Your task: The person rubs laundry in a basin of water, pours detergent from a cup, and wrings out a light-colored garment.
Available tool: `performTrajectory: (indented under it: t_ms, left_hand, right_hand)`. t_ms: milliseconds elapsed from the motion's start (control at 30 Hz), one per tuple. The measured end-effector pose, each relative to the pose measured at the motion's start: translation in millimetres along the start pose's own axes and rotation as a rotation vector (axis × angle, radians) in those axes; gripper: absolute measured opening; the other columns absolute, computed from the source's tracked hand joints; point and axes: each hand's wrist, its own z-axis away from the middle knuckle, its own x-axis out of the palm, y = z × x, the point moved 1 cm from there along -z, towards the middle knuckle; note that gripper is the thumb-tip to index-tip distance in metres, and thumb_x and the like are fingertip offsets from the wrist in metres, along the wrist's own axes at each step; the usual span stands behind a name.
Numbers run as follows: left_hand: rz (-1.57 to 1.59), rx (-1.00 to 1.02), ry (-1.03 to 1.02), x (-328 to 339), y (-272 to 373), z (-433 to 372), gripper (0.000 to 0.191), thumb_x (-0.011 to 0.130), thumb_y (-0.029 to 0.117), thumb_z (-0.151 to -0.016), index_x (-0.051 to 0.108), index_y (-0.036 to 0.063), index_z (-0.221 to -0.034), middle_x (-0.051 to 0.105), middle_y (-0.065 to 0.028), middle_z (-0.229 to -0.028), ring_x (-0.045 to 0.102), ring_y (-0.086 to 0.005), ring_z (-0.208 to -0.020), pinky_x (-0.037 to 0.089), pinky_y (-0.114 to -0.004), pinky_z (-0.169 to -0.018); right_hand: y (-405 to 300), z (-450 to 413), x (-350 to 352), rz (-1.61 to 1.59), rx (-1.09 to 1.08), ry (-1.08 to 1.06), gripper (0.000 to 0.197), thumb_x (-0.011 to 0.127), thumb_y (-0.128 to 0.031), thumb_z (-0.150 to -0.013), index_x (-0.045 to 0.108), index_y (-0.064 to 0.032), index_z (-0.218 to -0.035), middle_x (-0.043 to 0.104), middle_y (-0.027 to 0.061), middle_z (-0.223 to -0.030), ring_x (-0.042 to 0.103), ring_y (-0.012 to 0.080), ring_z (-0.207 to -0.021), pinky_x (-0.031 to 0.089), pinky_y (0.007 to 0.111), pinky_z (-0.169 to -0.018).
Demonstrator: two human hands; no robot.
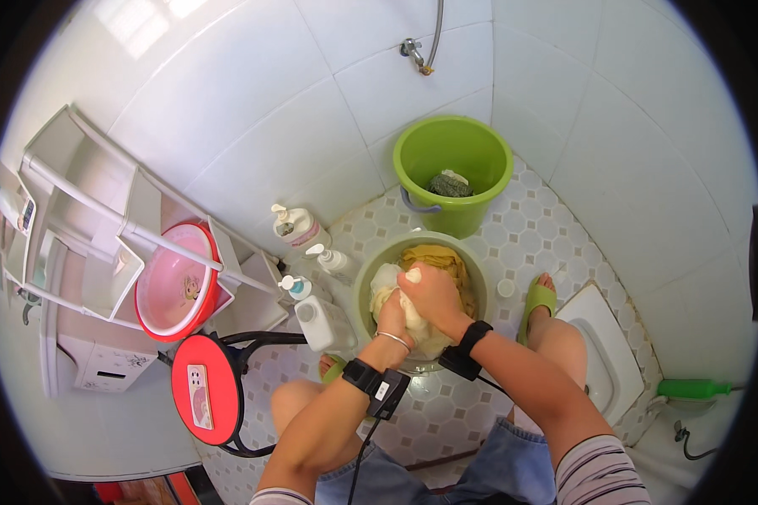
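Note:
Over a grey-green plastic basin [361, 285] my two hands grip one bunched, cream-coloured wet cloth [410, 309]. My left hand [391, 319] wraps its lower left part, below the other hand. Closed around the upper part is my right hand [434, 291], with a bit of cloth poking out above the thumb. A mustard-yellow cloth [439, 255] lies in the basin behind my hands. More pale fabric [385, 278] rests at the basin's left side. How far the cloth in my hands continues into the basin is hidden.
A green bucket [410, 167] with dark fabric [450, 186] inside stands behind the basin. Pump bottles [300, 230] and a white jug [322, 325] line the left. A red stool [183, 391] bears a phone [199, 398]. A squat toilet [597, 353] lies right; a white shelf [88, 189] stands left.

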Motion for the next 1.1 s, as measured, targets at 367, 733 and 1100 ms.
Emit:
performTrajectory:
  t_ms: [367, 733, 1100]
  left_hand:
    - [-0.072, -0.067, 0.003, -4, 4, 7, 0.042, 0.033, 0.042, -0.096, 0.053, 0.0123, -0.117, 0.060, -0.0088, -0.112, 0.059, -0.0257, -0.102, 0.047, -0.040, -0.089]
    - [-0.460, 0.288, 0.132, -2, 71, 16, 0.059, 0.045, 0.052, -0.091, 0.052, -0.0034, -0.110, 0.059, -0.0116, -0.101, 0.059, -0.0208, -0.092, 0.050, -0.035, -0.078]
    - [-1.385, 0.567, -0.204, 10, 73, 37, 0.043, 0.069, 0.036, -0.078, 0.060, 0.0044, -0.106, 0.065, -0.0095, -0.093, 0.061, -0.0190, -0.085, 0.048, -0.032, -0.078]
  right_hand:
    - [4, 3, 3, 0.073, -0.071, -0.042, 0.027, 0.061, -0.032, -0.078, 0.059, -0.0051, -0.079, 0.063, 0.0155, -0.071, 0.060, 0.0365, -0.068, 0.048, 0.044, -0.063]
    - [1, 4, -14, 0.081, -0.286, -0.634, 0.048, 0.065, -0.035, -0.077, 0.053, -0.0061, -0.113, 0.062, 0.0149, -0.095, 0.060, 0.0278, -0.087, 0.045, 0.035, -0.078]
    - [13, -22, -70, -0.510, -0.152, -0.584, 0.031, 0.057, -0.006, -0.079, 0.059, 0.0008, -0.109, 0.064, 0.0080, -0.102, 0.059, 0.0158, -0.094, 0.045, 0.029, -0.083]
